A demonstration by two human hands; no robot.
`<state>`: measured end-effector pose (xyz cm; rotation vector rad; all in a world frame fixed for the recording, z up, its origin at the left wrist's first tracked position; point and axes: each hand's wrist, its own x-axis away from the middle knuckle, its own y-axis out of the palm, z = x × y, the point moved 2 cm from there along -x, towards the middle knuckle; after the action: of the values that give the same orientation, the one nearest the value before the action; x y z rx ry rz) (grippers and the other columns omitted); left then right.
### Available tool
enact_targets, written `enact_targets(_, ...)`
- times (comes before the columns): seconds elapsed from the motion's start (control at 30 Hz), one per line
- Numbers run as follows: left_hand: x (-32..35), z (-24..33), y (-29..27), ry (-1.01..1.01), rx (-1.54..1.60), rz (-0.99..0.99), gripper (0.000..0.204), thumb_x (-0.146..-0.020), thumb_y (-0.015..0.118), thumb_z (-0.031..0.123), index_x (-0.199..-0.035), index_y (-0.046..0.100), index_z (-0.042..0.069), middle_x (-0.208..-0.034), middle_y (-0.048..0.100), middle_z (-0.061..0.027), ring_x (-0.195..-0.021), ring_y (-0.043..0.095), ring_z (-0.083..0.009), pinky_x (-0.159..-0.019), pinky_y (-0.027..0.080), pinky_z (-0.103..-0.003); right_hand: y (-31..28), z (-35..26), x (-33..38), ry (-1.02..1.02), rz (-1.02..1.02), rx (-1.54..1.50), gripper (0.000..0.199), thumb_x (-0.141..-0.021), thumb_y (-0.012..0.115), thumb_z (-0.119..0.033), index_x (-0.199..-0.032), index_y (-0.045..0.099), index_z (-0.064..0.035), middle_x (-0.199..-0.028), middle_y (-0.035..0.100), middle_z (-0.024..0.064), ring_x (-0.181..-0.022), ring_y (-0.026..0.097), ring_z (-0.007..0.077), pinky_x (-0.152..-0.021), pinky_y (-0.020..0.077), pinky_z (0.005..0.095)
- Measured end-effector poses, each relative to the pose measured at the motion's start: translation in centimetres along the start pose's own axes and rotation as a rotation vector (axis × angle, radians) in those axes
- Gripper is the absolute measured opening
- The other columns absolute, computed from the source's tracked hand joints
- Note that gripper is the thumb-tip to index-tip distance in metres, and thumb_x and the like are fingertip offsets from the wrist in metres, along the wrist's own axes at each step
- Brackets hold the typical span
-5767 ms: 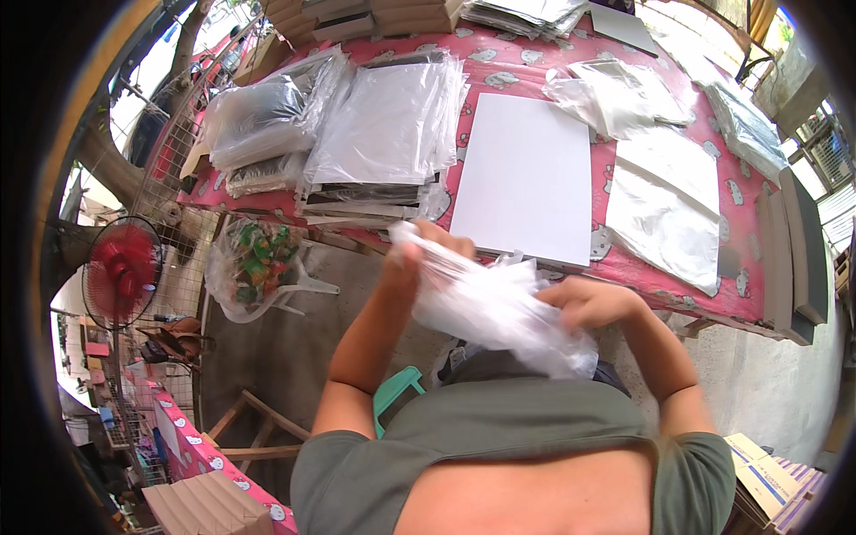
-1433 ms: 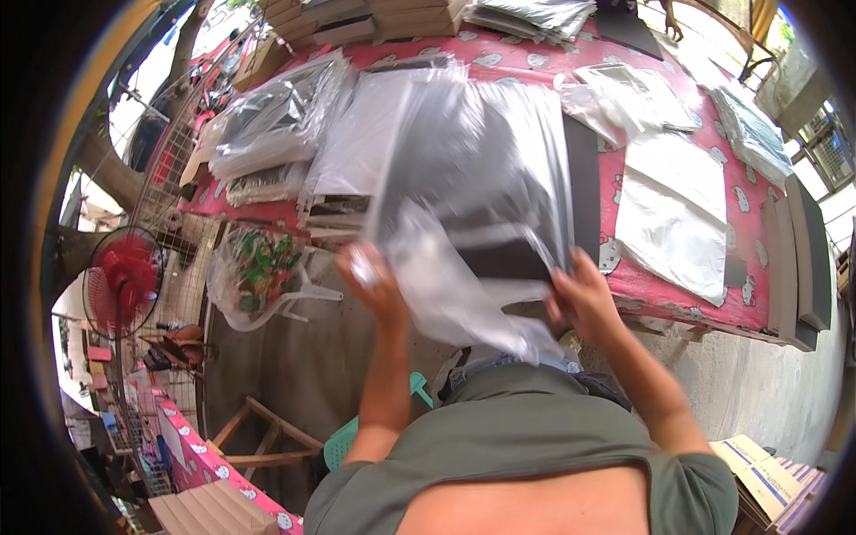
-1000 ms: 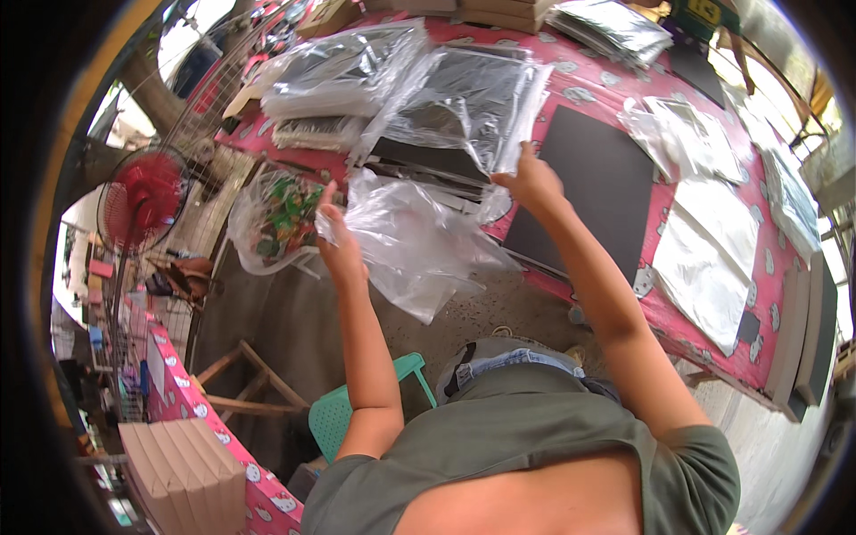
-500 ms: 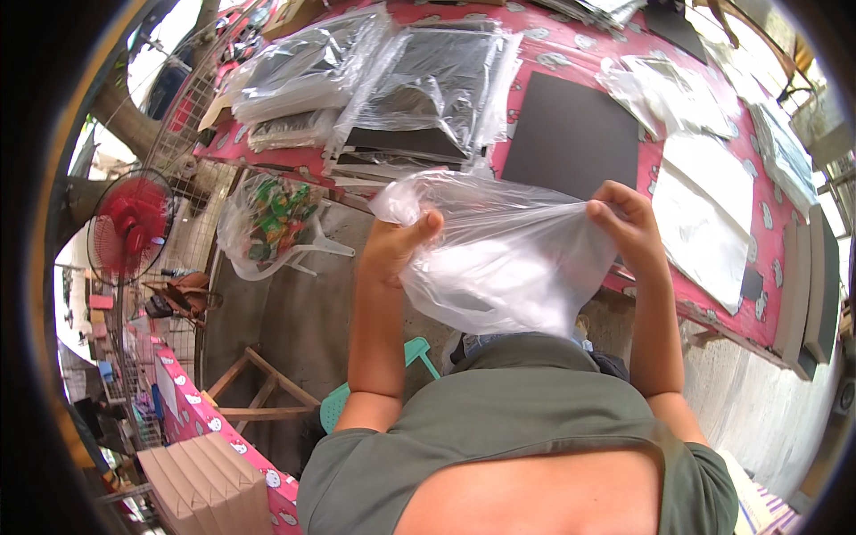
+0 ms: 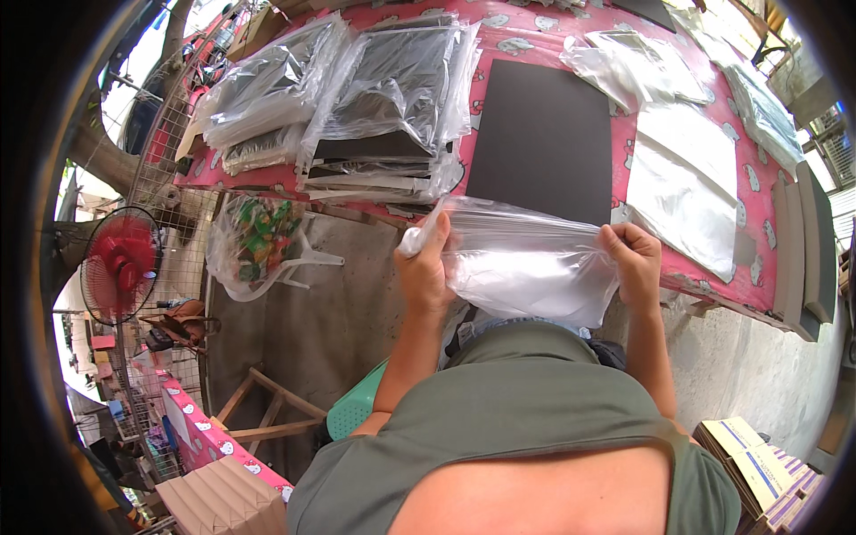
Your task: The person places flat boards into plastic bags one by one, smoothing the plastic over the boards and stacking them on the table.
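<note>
The bag [image 5: 535,278] partly hides the left hand [image 5: 423,272]. The left arm [image 5: 410,352] partly hides the stool [image 5: 350,410]. The top edge cuts 1 black board [image 5: 646,11]; the bottom, brown boxes [image 5: 218,497].

both hands [image 5: 424,267] stretch a clear plastic bag [image 5: 535,267] near the black board [image 5: 544,138].

Plastic bag [image 5: 535,276] is showing clear, going milky white lower down. Tablecloth [image 5: 755,287] is running pink with a white cartoon-cat print. Flat board [image 5: 544,134] is reading plain black. Wrapped sheets [image 5: 392,85] are showing black through clear film. Flat plastic [image 5: 682,183] to the right is reading white. Fan [image 5: 123,267] is showing red. Stool [image 5: 352,412] is showing green, dotted with small holes. Shirt [image 5: 526,388] is reading solid olive green. Bagged stuff [image 5: 259,239] at left is mixing green and orange-red.
</note>
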<state>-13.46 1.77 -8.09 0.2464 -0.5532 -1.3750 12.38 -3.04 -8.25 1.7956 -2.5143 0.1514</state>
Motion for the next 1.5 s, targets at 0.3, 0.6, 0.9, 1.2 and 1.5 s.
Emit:
enact_targets(0.3, -2.4, -2.8, 0.4, 0.068, 0.131, 0.062, 0.024, -0.079, 0.064, 0.016, -0.094, 0.060, -0.003, -0.082, 0.061, -0.0052, -0.068, 0.054, -0.0103, -0.062, 0.044, -0.022, -0.7, 0.2, -1.1, -0.165, 0.169, 0.318, 0.017, -0.079, 0.062, -0.015, -0.074, 0.059, 0.0009, -0.060, 0.051, -0.0014, -0.058, 0.042, 0.0050, -0.053, 0.0353, 0.0204)
enact_targets(0.6, -2.7, -3.0, -1.6, -0.084, 0.226, 0.299, 0.016, -0.082, 0.059, 0.018, -0.090, 0.057, 0.004, -0.081, 0.056, -0.0016, -0.065, 0.051, -0.0075, -0.060, 0.043, -0.021, 1.6, -0.4, -0.1, -0.218, 0.133, 0.491, 0.013, -0.078, 0.063, -0.013, -0.078, 0.061, 0.0002, -0.062, 0.055, 0.0007, -0.058, 0.045, 0.0067, -0.054, 0.0376, 0.0217)
enact_targets(0.9, -0.8, -3.5, -2.6, -0.056, -0.368, -0.717, 0.019, -0.087, 0.050, 0.026, -0.081, 0.056, 0.008, -0.091, 0.060, -0.0073, -0.062, 0.051, -0.0080, -0.054, 0.042, -0.022, -1.8, 0.4, -1.0, 0.062, -0.219, -0.607, 0.022, -0.089, 0.045, -0.023, -0.075, 0.048, -0.0063, -0.064, 0.045, 0.0011, -0.056, 0.047, 0.0114, -0.046, 0.0383, 0.0245)
enact_targets(1.2, -3.5, -3.5, -7.1, -0.279, -0.203, -1.229, 0.040, -0.073, 0.066, 0.034, -0.095, 0.058, 0.001, -0.074, 0.062, -0.0108, -0.069, 0.060, -0.0197, -0.063, 0.048, -0.033, -3.3, 4.9, -0.4, 0.107, -0.333, -0.263, 0.030, -0.080, 0.058, -0.031, -0.078, 0.058, -0.0012, -0.076, 0.059, 0.0085, -0.064, 0.055, 0.0160, -0.066, 0.0460, 0.0284)
enact_targets(1.5, -3.1, 0.9, -3.3, -0.369, 0.556, -1.030, 0.054, -0.076, 0.064, 0.034, -0.117, 0.042, 0.008, -0.080, 0.059, -0.0051, -0.045, 0.045, -0.0074, -0.039, 0.037, -0.018, 2.0, 2.0, -0.2, 0.019, -0.922, 0.434, 0.039, -0.063, 0.068, -0.015, -0.095, 0.060, 0.0055, -0.094, 0.062, 0.0169, -0.076, 0.060, 0.0188, -0.071, 0.0469, 0.0323)
